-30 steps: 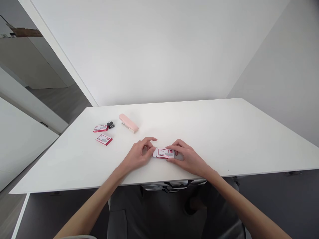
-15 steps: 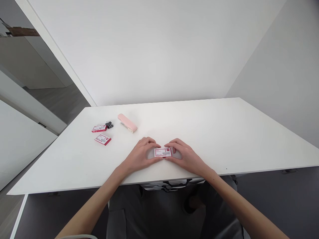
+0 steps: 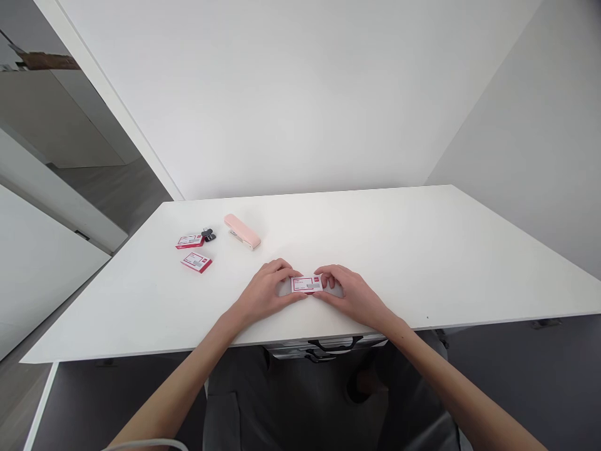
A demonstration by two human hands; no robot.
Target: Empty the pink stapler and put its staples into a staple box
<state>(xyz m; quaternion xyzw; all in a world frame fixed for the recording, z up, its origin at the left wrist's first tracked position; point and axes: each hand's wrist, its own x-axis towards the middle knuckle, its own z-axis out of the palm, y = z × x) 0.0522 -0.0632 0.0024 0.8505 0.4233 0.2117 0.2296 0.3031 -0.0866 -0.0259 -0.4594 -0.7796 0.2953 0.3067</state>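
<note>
A small red and white staple box (image 3: 307, 284) sits near the front edge of the white table (image 3: 422, 250), held between both my hands. My left hand (image 3: 265, 293) pinches its left end with curled fingers. On the other end, my right hand (image 3: 350, 294) grips with thumb and fingertips. The box looks slightly raised off the tabletop, though I cannot tell for sure.
Two more red and white staple boxes (image 3: 190, 241) (image 3: 196, 262) lie at the left of the table, with a small black clip (image 3: 208, 235) beside the farther one. A pink stapler (image 3: 241, 231) lies behind them. Walls close in behind and to the right.
The box's white inner tray stuck out at the left a second ago; my left hand has pushed it in, and both hands now hold the closed box.
</note>
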